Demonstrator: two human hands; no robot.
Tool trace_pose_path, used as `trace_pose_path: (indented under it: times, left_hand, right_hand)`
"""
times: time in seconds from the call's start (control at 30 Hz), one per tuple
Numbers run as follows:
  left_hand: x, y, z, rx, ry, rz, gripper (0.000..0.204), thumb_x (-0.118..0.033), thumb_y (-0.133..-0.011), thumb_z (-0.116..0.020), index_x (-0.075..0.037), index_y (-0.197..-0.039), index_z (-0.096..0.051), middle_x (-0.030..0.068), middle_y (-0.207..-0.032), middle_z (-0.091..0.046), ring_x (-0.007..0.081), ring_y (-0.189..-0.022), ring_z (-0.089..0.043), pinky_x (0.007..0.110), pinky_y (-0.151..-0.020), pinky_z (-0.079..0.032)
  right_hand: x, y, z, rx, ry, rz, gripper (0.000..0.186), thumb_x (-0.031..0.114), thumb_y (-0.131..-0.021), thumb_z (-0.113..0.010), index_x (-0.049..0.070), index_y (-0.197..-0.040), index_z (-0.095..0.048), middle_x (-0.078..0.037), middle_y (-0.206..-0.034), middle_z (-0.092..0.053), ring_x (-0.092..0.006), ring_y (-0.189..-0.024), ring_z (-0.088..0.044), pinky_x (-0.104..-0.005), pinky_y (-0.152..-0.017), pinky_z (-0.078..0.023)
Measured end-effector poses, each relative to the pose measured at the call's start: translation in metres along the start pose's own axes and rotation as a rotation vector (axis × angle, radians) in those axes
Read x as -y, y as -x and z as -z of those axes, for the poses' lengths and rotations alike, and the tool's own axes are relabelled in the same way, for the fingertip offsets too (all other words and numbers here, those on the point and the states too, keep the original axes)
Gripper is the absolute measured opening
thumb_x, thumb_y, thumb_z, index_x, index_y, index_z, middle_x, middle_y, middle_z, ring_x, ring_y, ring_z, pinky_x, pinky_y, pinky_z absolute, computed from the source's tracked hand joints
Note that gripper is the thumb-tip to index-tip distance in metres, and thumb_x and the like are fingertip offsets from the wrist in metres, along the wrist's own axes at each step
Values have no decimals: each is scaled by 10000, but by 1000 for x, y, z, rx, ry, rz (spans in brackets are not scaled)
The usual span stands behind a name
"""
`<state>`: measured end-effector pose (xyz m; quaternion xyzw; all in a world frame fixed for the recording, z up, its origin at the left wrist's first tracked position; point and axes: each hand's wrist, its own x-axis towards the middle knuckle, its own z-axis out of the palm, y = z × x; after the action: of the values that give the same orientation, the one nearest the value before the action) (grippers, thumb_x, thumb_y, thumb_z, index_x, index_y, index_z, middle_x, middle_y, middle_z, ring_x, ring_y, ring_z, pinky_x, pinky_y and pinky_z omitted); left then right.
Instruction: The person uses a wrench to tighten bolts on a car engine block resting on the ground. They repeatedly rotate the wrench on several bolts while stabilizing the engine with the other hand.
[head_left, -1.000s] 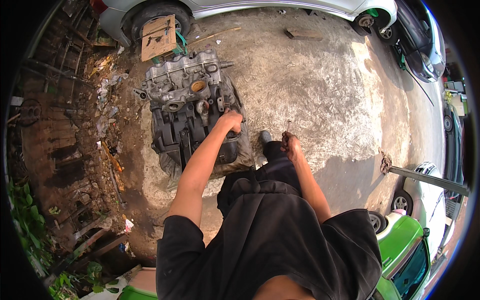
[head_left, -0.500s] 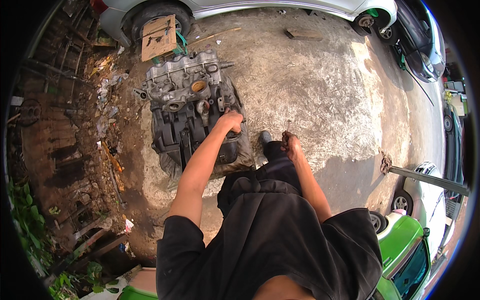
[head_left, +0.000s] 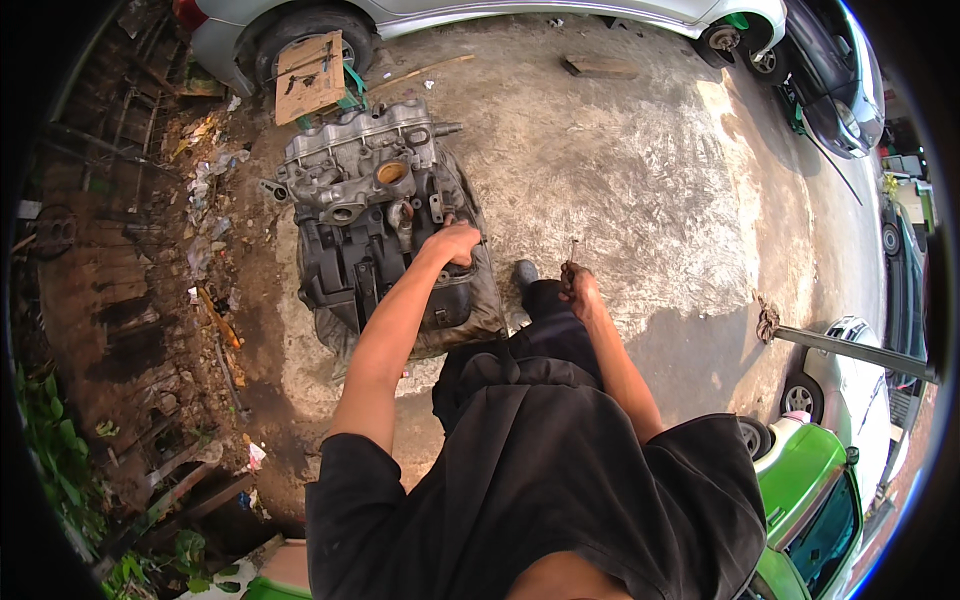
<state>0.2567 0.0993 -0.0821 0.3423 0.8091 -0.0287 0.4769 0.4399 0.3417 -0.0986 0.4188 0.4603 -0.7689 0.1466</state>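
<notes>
A greasy car engine (head_left: 375, 235), grey metal at its far end and black at its near end, sits on the ground before me, to the left. My left hand (head_left: 455, 243) is against its right side, fingers curled in and partly hidden; what they grip I cannot make out. Dark sheeting (head_left: 487, 300) lies under the engine. Closed near my knee, apart from the engine, my right hand (head_left: 578, 285) holds a thin metal tool (head_left: 575, 248) with its slim end upward; its exact kind is too small to tell.
A cardboard sheet (head_left: 308, 78) on a green stand is beyond the engine, by a silver car (head_left: 450, 10). A wooden block (head_left: 600, 67) lies on the concrete. Litter and boards line the left side. At right are a metal post (head_left: 850, 352) and a green vehicle (head_left: 805, 480).
The whole view has shifted slightly, so the engine appears a little further left. My left hand stays at the engine's side, and my right hand still holds the thin tool.
</notes>
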Motion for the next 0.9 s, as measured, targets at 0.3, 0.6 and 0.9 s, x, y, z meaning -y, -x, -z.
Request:
trace_pose_path:
  times: [0.3, 0.6, 0.9]
  left_hand:
    - [-8, 5, 1, -31, -38, 5, 220, -23, -770, -680, -39, -628, -513, 139, -650, -472, 343, -663, -521, 600, -1140, -248]
    - [-12, 7, 6, 10, -55, 49, 133, -108, -776, -712, -4, -779, -631, 179, -861, -607, 364, -919, -581, 534, -1123, -300]
    - [-13, 92, -40, -836, 454, -24, 405, -123, -914, -630, -25, -1299, -548, 181, -1353, -539, 349, -1314, -469, 476, -1100, -399]
  right_hand:
    - [2, 0, -8, 16, 30, -24, 289, 275, -1043, -387, 146, -829, -532, 40, -539, -347, -106, -472, -309, -288, -485, -291]
    - [1, -6, -9, 9, 194, 48, 271, 250, -999, -470, 73, -855, -618, 22, -583, -486, -111, -472, -417, -294, -477, -357]
    - [-29, -1, -38, -9, 1122, 725, 300, 139, -910, -547, -27, -1154, -599, -288, -865, -659, -491, -815, -627, -524, -748, -513]
